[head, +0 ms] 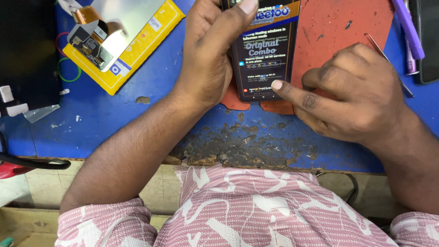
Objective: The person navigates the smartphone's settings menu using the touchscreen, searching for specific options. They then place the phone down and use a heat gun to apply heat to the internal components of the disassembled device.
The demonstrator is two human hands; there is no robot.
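A black smartphone (267, 55) with a lit screen stands tilted over a red mat (347, 32) on the blue workbench (151, 87). My left hand (208, 50) wraps around the phone's left side, thumb pressed on the upper part of the screen. My right hand (352, 91) rests on the mat to the right, most fingers curled, its index fingertip touching the lower right corner of the screen.
A yellow box (137, 45) with a loose display panel and flex cable (93, 27) lies at the back left. Thin metal tweezers (388, 59) and a purple pen (409, 32) sit at the right. The bench's front edge (238, 155) is worn and chipped. A black cable (32, 162) hangs at left.
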